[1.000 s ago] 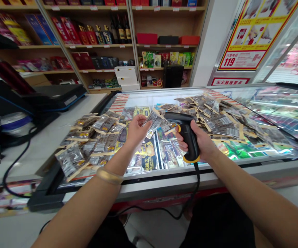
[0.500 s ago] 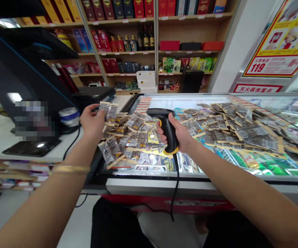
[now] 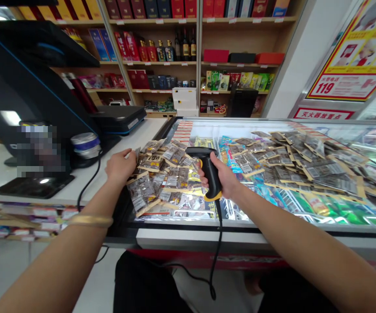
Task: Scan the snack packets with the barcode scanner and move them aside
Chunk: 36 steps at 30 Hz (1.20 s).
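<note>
My right hand [image 3: 218, 174] is wrapped round the grip of a black and yellow barcode scanner [image 3: 211, 176], whose head points left over the freezer top. A cord hangs from its handle. Low beside the left heap of clear snack packets [image 3: 150, 163], my left hand [image 3: 121, 166] has its fingers closed on a snack packet [image 3: 138, 153]. Only a narrow edge of that packet shows; the rest is hidden by the fingers. The left heap lies on the glass top, its packets overlapping. Another heap of similar packets [image 3: 305, 156] spreads over the glass to the right.
The glass-topped freezer [image 3: 188, 237] stands before me, with colourful packs under the glass. On the left counter are a black checkout terminal [image 3: 18, 95], a white and purple round container [image 3: 86, 145] and a black flat device [image 3: 119, 117]. Shelves [image 3: 161, 64] line the back wall.
My left hand has lowered with the packet, which was held up facing me and now shows edge-on. The scanner has shifted slightly down and left in view.
</note>
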Motion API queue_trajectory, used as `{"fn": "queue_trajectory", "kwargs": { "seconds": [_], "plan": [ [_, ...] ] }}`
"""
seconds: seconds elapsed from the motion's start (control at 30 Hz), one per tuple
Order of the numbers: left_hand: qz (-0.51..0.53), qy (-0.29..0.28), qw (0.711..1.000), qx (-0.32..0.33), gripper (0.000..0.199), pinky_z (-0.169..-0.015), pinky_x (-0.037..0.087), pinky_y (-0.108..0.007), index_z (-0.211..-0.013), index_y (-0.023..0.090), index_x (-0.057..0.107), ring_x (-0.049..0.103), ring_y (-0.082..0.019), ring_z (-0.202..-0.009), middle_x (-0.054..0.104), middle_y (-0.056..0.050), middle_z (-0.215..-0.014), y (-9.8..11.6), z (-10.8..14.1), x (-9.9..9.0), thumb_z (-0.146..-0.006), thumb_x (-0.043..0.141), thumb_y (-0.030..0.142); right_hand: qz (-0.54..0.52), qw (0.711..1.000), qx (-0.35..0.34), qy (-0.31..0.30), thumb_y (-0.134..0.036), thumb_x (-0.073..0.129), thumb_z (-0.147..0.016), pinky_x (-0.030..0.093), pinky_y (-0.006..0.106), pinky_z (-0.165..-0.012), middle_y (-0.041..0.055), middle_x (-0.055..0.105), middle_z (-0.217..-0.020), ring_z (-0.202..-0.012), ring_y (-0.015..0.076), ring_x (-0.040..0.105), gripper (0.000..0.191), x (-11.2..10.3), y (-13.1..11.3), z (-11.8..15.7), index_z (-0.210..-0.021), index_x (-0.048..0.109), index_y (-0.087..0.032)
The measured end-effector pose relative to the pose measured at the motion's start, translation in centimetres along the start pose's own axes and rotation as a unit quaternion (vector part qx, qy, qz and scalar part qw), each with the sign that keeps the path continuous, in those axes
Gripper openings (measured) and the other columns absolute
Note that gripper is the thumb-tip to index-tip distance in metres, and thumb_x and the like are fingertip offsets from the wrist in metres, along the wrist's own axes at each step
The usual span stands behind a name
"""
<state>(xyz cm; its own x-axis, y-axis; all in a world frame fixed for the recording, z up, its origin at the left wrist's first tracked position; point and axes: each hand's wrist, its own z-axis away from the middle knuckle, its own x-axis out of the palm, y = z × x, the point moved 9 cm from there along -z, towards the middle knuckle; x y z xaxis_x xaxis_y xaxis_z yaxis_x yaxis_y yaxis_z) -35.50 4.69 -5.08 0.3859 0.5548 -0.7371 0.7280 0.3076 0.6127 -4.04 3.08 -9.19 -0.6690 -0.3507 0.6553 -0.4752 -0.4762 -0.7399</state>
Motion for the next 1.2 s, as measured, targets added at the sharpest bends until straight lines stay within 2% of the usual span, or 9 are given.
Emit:
{"fn": "queue_trajectory", "kwargs": {
  "seconds": [0.13, 0.27, 0.37, 0.53, 0.67, 0.77, 0.87, 1.03, 1.2],
  "plan": [
    [-0.028, 0.004, 0.998, -0.05, 0.054, -0.102, 0.043, -0.056, -0.125, 0.015, 0.07, 0.056, -0.045, -0.125, 0.067, -0.021, -0.129, 1.5, 1.3, -1.3, -0.085, 0.051, 0.046, -0.004, 1.0, -0.009, -0.004, -0.067, 0.057, -0.089, 0.04, 0.02, -0.04, -0.0022, 0.054, -0.062, -0.046, 0.0097, 0.045, 0.049, 0.1, -0.6, 0.3, -0.095, 0.059, -0.019],
    [0.008, 0.054, 0.998, 0.009, 0.048, -0.107, 0.04, -0.057, -0.123, 0.015, 0.071, 0.056, -0.044, -0.124, 0.066, -0.02, -0.129, 5.0, 2.4, -2.4, -0.087, 0.051, 0.039, 0.007, 0.999, -0.037, -0.015, -0.067, 0.055, -0.09, 0.039, 0.019, -0.04, -0.0023, 0.053, -0.063, -0.046, 0.0089, 0.044, 0.049, -0.3, -2.5, 1.5, -0.094, 0.059, -0.019],
    [0.053, 0.078, 0.992, 0.084, 0.044, -0.11, 0.039, -0.052, -0.12, 0.017, 0.072, 0.057, -0.037, -0.123, 0.066, -0.016, -0.127, 9.5, 4.1, -1.9, -0.086, 0.051, 0.036, 0.016, 0.998, -0.062, 0.002, -0.066, 0.054, -0.091, 0.04, 0.019, -0.04, -0.0013, 0.054, -0.063, -0.046, 0.009, 0.045, 0.048, -2.1, -4.8, 3.5, -0.09, 0.059, -0.018],
    [0.112, -0.007, 0.964, 0.239, 0.04, -0.111, 0.039, -0.042, -0.118, 0.018, 0.071, 0.058, -0.028, -0.123, 0.069, -0.011, -0.124, 19.6, 9.0, 3.7, -0.087, 0.054, 0.037, 0.035, 0.992, -0.115, 0.049, -0.064, 0.056, -0.09, 0.04, 0.02, -0.041, -0.0001, 0.054, -0.063, -0.047, 0.0095, 0.045, 0.047, -7.3, -9.0, 7.8, -0.084, 0.06, -0.018],
    [0.089, -0.132, 0.955, 0.252, 0.049, -0.111, 0.039, -0.043, -0.122, 0.013, 0.067, 0.058, -0.031, -0.125, 0.067, -0.018, -0.128, 25.0, 13.7, 10.7, -0.087, 0.056, 0.046, 0.037, 0.984, -0.153, 0.082, -0.066, 0.059, -0.088, 0.04, 0.021, -0.042, -0.0001, 0.054, -0.063, -0.048, 0.0101, 0.045, 0.048, -11.2, -11.3, 10.4, -0.084, 0.061, -0.018],
    [0.018, -0.197, 0.957, 0.214, 0.073, -0.107, 0.04, -0.052, -0.131, 0.007, 0.059, 0.053, -0.042, -0.129, 0.061, -0.028, -0.133, 26.4, 16.3, 15.1, -0.083, 0.057, 0.063, 0.023, 0.981, -0.169, 0.098, -0.067, 0.058, -0.088, 0.039, 0.02, -0.042, -0.0006, 0.054, -0.062, -0.047, 0.0088, 0.045, 0.051, -13.0, -11.8, 11.3, -0.084, 0.061, -0.016],
    [-0.041, -0.206, 0.957, 0.199, 0.092, -0.108, 0.036, -0.056, -0.138, 0.008, 0.052, 0.042, -0.048, -0.138, 0.051, -0.03, -0.143, 26.5, 17.3, 17.3, -0.075, 0.061, 0.074, 0.013, 0.98, -0.17, 0.102, -0.067, 0.058, -0.088, 0.039, 0.019, -0.041, -0.0006, 0.055, -0.062, -0.046, 0.0079, 0.045, 0.052, -13.7, -11.6, 11.4, -0.084, 0.062, -0.015],
    [-0.076, -0.189, 0.958, 0.204, 0.09, -0.114, 0.032, -0.054, -0.136, 0.018, 0.053, 0.034, -0.045, -0.144, 0.044, -0.024, -0.15, 25.9, 17.0, 18.5, -0.067, 0.072, 0.072, -0.001, 0.981, -0.163, 0.106, -0.067, 0.052, -0.092, 0.04, 0.019, -0.041, -0.0004, 0.055, -0.061, -0.046, 0.0087, 0.046, 0.052, -13.7, -11.4, 11.2, -0.085, 0.062, -0.016],
    [0.088, -0.154, 0.967, 0.186, 0.084, -0.099, 0.047, -0.047, -0.128, 0.017, 0.048, 0.059, -0.036, -0.117, 0.062, -0.018, -0.119, 25.4, 16.6, 17.5, -0.059, 0.087, 0.042, 0.005, 0.981, -0.169, 0.101, -0.068, 0.055, -0.09, 0.04, 0.02, -0.041, -0.0011, 0.054, -0.062, -0.046, 0.0083, 0.045, 0.053, -13.2, -11.6, 11.7, -0.085, 0.062, -0.016]
  ]
}}
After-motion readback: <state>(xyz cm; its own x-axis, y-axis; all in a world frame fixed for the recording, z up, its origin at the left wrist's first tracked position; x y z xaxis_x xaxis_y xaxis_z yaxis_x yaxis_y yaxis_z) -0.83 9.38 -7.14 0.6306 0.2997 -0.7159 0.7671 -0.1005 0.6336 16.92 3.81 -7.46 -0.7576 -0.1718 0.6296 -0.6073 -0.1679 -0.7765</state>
